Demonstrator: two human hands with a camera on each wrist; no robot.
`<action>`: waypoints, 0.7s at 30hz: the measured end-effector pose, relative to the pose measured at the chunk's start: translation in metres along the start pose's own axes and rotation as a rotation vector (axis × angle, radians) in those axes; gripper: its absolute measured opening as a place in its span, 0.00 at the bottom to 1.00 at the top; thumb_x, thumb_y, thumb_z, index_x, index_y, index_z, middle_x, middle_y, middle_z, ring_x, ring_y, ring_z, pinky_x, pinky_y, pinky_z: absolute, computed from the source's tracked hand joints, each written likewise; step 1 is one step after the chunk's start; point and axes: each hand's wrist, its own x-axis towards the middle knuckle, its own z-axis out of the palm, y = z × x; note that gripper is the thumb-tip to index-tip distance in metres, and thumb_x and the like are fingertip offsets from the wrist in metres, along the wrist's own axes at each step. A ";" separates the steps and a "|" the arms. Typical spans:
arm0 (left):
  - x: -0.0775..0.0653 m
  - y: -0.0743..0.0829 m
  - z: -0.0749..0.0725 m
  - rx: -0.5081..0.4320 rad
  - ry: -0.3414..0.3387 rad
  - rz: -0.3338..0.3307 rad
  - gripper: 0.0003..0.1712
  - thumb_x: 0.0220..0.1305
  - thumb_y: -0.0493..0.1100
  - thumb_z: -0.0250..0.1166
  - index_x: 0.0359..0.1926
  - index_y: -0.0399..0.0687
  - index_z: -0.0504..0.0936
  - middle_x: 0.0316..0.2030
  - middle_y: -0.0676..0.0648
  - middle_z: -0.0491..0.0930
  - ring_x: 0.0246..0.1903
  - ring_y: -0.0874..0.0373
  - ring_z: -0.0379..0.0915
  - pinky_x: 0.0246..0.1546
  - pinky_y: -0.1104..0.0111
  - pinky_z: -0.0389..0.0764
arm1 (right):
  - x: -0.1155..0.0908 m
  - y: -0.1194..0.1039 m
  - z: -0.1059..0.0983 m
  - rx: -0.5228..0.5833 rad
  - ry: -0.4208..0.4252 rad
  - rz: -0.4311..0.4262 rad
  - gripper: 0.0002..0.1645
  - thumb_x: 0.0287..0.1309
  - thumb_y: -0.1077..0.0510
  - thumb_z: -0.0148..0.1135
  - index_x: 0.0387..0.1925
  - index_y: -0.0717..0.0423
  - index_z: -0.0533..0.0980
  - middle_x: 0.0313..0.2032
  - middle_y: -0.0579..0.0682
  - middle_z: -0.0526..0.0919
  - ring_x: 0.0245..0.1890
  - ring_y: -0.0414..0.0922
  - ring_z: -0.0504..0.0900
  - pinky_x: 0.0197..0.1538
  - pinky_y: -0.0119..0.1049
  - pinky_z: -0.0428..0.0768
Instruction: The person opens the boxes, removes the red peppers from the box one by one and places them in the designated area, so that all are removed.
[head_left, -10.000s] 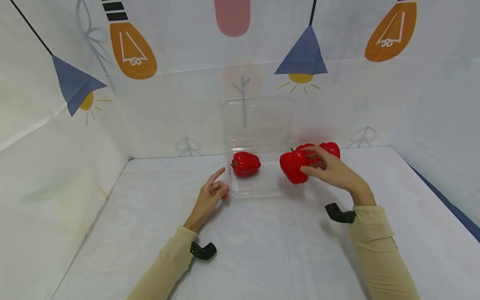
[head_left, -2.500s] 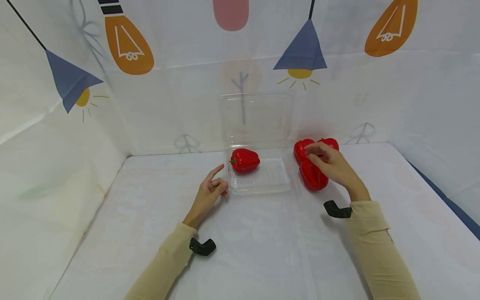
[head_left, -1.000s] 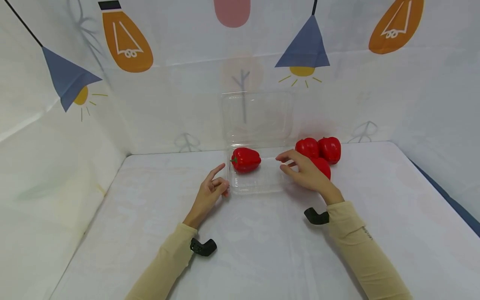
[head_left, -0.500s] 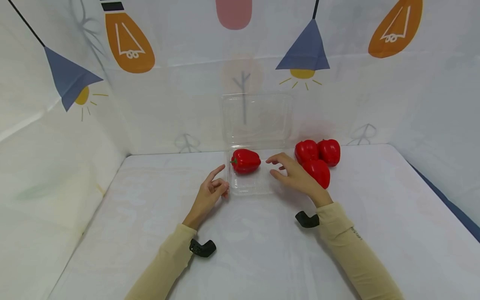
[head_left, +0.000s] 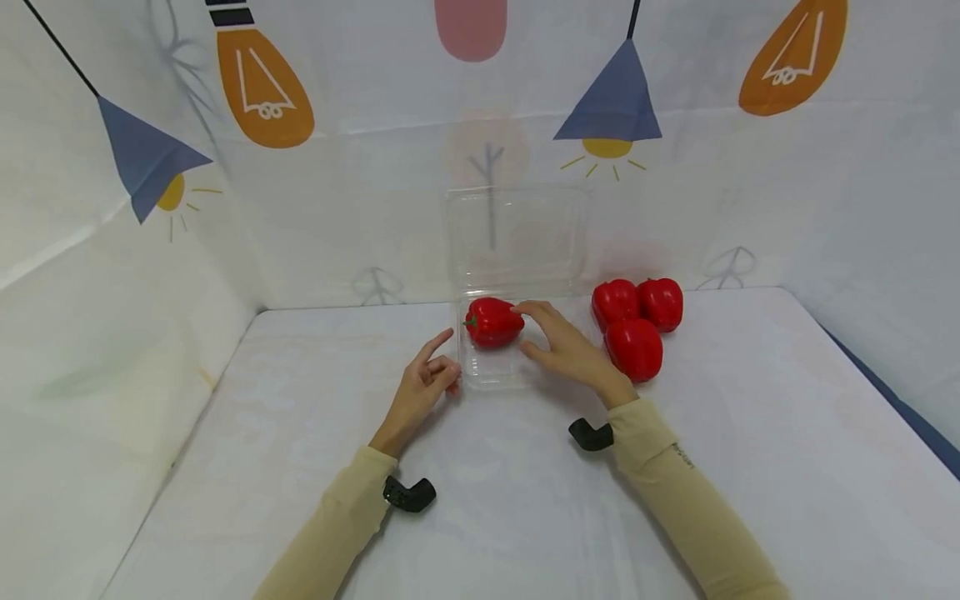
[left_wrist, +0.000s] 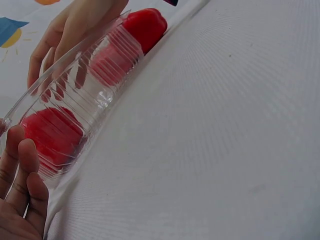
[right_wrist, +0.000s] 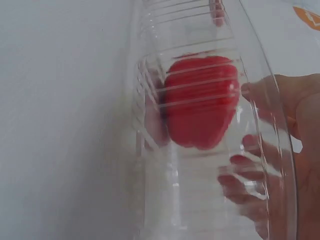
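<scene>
A red bell pepper (head_left: 491, 323) with a green stem lies on its side at the left of a clear plastic clamshell box (head_left: 495, 387). My right hand (head_left: 566, 346) reaches over the box from the right, thumb and fingers spread around the pepper's right end. In the right wrist view the pepper (right_wrist: 200, 102) shows through the box wall, and whether the fingertips touch it is unclear. At the box's left edge is my left hand (head_left: 420, 387), index finger extended, the others loosely bent. The left wrist view shows its fingers (left_wrist: 28, 157) against the clear wall.
To the right of the box, three more red bell peppers sit close together: one at the front (head_left: 634, 348), two behind (head_left: 615, 302). The box's transparent lid (head_left: 517, 242) stands raised against the patterned back cloth. White cloth (head_left: 495, 500) covers the table.
Ten seconds ago my right hand held a pepper at the box's right side; that pepper now rests with the two others. The hand has since moved left over the box. My left hand stayed put.
</scene>
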 end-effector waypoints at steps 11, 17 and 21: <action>0.000 -0.001 0.001 -0.009 -0.002 -0.012 0.35 0.66 0.35 0.57 0.71 0.44 0.56 0.36 0.25 0.74 0.25 0.65 0.73 0.32 0.76 0.78 | 0.020 -0.002 0.014 -0.018 0.020 -0.001 0.40 0.59 0.53 0.61 0.70 0.44 0.56 0.69 0.52 0.57 0.69 0.52 0.58 0.66 0.54 0.65; 0.001 -0.002 0.001 -0.024 0.000 -0.008 0.35 0.66 0.34 0.57 0.71 0.43 0.55 0.36 0.25 0.74 0.25 0.65 0.74 0.32 0.76 0.78 | 0.030 -0.005 0.017 -0.005 -0.001 0.016 0.43 0.57 0.51 0.63 0.71 0.43 0.54 0.70 0.52 0.55 0.69 0.53 0.57 0.64 0.55 0.68; 0.000 -0.001 0.001 -0.042 -0.003 -0.001 0.35 0.66 0.33 0.57 0.71 0.42 0.55 0.35 0.25 0.74 0.25 0.65 0.74 0.32 0.75 0.79 | 0.034 -0.005 0.019 -0.019 -0.013 0.033 0.44 0.57 0.49 0.63 0.71 0.41 0.53 0.70 0.51 0.54 0.69 0.53 0.58 0.64 0.55 0.69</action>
